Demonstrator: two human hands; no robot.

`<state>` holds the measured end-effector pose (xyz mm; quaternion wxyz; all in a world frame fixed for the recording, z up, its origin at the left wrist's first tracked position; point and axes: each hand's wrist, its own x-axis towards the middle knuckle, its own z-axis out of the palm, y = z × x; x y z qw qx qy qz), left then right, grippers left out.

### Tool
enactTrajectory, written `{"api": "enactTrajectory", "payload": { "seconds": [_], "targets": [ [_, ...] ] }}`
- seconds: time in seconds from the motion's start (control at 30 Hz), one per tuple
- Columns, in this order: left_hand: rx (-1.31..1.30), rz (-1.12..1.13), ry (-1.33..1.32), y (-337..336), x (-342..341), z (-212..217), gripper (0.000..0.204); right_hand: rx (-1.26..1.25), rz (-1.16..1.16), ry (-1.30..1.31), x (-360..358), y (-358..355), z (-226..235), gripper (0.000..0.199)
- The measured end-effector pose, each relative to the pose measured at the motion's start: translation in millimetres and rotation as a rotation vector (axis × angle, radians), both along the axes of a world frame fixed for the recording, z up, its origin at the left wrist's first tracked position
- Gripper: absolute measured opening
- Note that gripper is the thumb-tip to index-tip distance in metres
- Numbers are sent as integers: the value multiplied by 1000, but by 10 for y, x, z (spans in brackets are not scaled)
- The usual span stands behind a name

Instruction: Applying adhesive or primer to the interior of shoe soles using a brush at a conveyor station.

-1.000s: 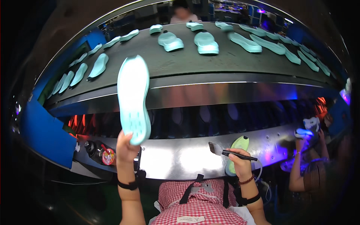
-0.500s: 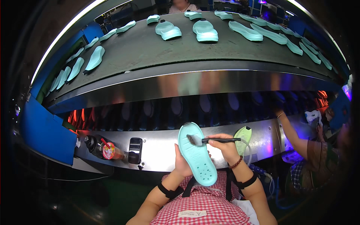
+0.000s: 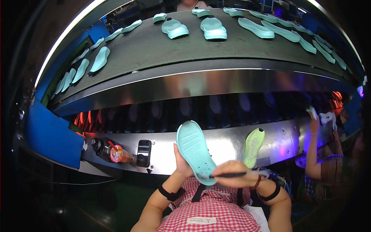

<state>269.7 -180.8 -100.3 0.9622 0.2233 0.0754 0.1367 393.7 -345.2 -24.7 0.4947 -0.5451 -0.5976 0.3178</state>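
My left hand (image 3: 183, 164) holds a turquoise shoe sole (image 3: 192, 144) by its left side, with the grooved, holed face up and the long axis tilted. In my right hand (image 3: 234, 172) is a brush, gripped by its black handle (image 3: 232, 175). The brush sits at the near, holed end of the sole; its bristles are hidden or blurred. To the right, a pale green sole (image 3: 252, 148) with a dark tip lies on the metal ledge (image 3: 228, 145).
Ahead, turquoise soles (image 3: 213, 29) stand along a dark conveyor belt (image 3: 154, 50). Below it runs a dark recess (image 3: 170, 116) with red glows. On the ledge's left are a dark bottle (image 3: 101, 150), a drink cup (image 3: 120, 154) and a black phone-like device (image 3: 144, 154). A co-worker's arm (image 3: 312, 150) reaches in at right.
My right hand has brought the brush from the far end of the sole to its near end. The held sole shifted slightly left and away. The co-worker's forearm rose, holding something pale.
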Motion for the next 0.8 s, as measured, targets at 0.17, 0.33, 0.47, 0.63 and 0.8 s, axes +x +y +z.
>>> {"api": "enactTrajectory", "payload": {
  "seconds": [0.17, 0.33, 0.47, 0.63, 0.8],
  "targets": [
    [-84, -58, -6, -224, 98, 156, 79, 118, -330, 77, 74, 288, 130, 19],
    [-40, 13, -65, -98, 49, 211, 79, 30, -42, 305, 0, 144, 187, 21],
    [-28, 169, 52, -112, 66, 330, 85, 119, -101, 170, 60, 196, 75, 22],
    [123, 409, -43, -21, 105, 461, 92, 175, -83, 282, 94, 113, 56, 23],
    [207, 512, -118, 77, 111, 593, 94, 161, 94, 98, 75, 94, 79, 22]
  ]
}}
